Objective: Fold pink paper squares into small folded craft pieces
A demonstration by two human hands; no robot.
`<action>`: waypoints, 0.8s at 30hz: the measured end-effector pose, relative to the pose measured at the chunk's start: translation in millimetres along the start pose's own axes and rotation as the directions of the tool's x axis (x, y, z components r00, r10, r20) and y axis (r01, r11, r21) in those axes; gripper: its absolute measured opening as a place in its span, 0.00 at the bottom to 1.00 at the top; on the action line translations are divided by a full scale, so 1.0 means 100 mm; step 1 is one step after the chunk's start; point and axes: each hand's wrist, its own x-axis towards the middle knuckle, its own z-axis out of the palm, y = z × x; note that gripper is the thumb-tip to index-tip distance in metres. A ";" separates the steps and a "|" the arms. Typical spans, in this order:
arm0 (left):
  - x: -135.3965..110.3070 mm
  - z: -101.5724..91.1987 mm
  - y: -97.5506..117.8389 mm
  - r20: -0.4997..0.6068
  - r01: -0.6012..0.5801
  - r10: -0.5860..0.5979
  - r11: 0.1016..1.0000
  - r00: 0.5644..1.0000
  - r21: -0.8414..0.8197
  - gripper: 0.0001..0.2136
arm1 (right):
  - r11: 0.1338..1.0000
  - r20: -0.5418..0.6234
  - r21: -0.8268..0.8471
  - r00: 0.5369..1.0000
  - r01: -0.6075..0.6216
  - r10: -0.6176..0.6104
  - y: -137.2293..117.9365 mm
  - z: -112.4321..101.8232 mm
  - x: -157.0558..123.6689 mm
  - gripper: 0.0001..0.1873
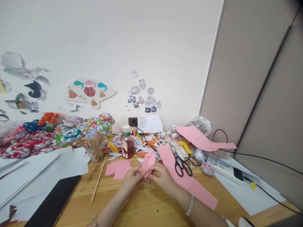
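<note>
A folded pink paper piece stands up between my two hands at the middle of the wooden table. My left hand pinches its lower left edge. My right hand, with a silver bracelet on the wrist, pinches its lower right side. Small pink paper squares lie just left of my hands. A long pink paper strip runs along the table to the right of my right hand.
Black scissors lie on the pink strip. A small bottle, a bundle of wooden sticks, one loose stick, paper flowers, white sheets, a dark tablet and a power strip crowd the table.
</note>
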 end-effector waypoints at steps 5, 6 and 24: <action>-0.01 0.00 0.00 0.027 0.023 -0.023 1.000 0.999 -0.008 0.17 | 0.992 0.021 -0.079 0.995 0.095 -0.094 -0.06 -0.06 0.01 0.06; -0.02 0.01 0.00 0.032 0.021 -0.020 1.000 0.999 -0.016 0.17 | 0.991 0.021 -0.088 0.995 0.101 -0.099 -0.07 -0.07 0.02 0.06; -0.03 0.04 0.07 -0.017 -0.004 0.005 0.998 1.000 0.063 0.18 | 0.996 0.033 0.069 0.997 0.061 -0.063 -0.09 -0.08 0.00 0.05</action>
